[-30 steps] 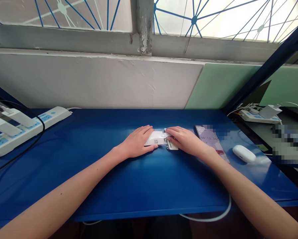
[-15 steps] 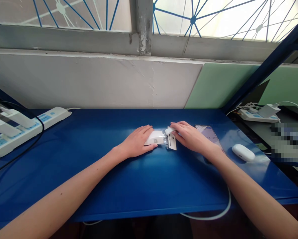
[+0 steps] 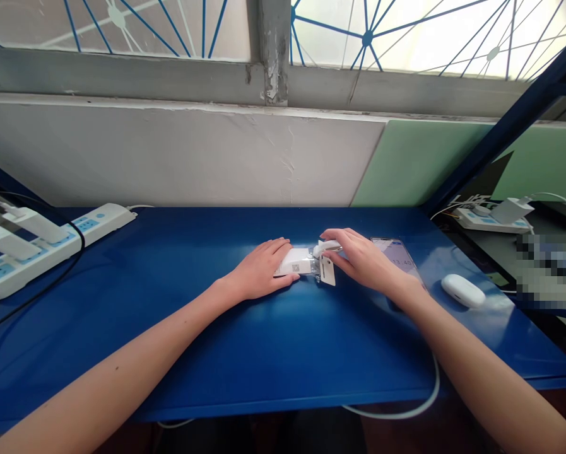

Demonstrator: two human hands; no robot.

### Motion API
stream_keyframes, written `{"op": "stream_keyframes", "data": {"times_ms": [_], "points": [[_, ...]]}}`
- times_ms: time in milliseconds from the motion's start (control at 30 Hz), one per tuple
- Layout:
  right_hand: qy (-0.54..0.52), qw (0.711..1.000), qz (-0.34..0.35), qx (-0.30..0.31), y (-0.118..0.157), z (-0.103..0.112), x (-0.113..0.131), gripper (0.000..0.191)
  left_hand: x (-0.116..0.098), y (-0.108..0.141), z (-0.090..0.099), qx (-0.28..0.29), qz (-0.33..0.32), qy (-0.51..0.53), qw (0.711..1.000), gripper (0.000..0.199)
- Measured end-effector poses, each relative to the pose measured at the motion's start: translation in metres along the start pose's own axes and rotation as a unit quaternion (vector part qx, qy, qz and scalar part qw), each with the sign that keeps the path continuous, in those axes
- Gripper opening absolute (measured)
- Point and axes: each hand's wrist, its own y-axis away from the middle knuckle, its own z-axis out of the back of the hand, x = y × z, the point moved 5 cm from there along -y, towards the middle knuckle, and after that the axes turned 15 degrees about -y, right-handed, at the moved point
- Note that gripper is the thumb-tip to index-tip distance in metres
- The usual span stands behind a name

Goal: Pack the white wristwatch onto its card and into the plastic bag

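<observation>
Near the middle of the blue table (image 3: 283,353), a small white box in clear plastic wrapping (image 3: 298,261) lies flat. My left hand (image 3: 266,270) rests on its left end, thumb along the near edge and fingers over the far edge, gripping it. At the box's right end, my right hand (image 3: 353,255) has its fingers closed round a white item (image 3: 329,246), which is partly hidden by the fingers. A white tag (image 3: 327,271) hangs from the wrapping, just below the right fingertips.
A phone (image 3: 394,252) lies partly under my right wrist, with a white rounded case (image 3: 463,291) to its right. A power strip (image 3: 96,224) with plugs and a black cable (image 3: 77,258) occupies the left side. White cable hangs at the front edge.
The fingers of my right hand have shifted slightly, and more of the white item shows between them. My left hand and the box have stayed in place.
</observation>
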Motion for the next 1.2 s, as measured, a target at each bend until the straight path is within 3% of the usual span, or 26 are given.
{"op": "stream_keyframes", "data": {"times_ms": [367, 600, 767, 867, 1067, 1133, 1200], "points": [[-0.164, 0.980, -0.080, -0.074, -0.002, 0.025, -0.005, 0.023, 0.000, 0.000, 0.000, 0.006, 0.005, 0.001, 1.000, 0.070], [-0.341, 0.920, -0.114, -0.154, -0.002, 0.032, -0.011, 0.029, 0.000, 0.000, 0.001, 0.010, 0.002, -0.008, 1.000, 0.068], [-0.394, 0.886, -0.159, -0.185, -0.003, 0.019, -0.017, 0.030, -0.001, 0.000, 0.001, 0.010, 0.005, -0.006, 1.000, 0.069], [-0.483, 0.842, -0.179, -0.161, -0.004, 0.002, -0.021, 0.032, 0.000, 0.001, 0.000, 0.009, 0.006, -0.005, 1.000, 0.069], [-0.679, 0.677, -0.238, -0.157, -0.006, -0.020, -0.024, 0.029, 0.000, 0.001, 0.001, 0.000, 0.008, 0.010, 1.000, 0.067], [-0.703, 0.645, -0.259, -0.149, -0.005, -0.022, -0.022, 0.025, -0.001, 0.001, 0.001, -0.003, 0.007, 0.014, 1.000, 0.067], [-0.709, 0.637, -0.267, -0.141, -0.004, -0.023, -0.020, 0.022, -0.001, 0.001, 0.001, -0.004, 0.006, 0.015, 1.000, 0.067]]}}
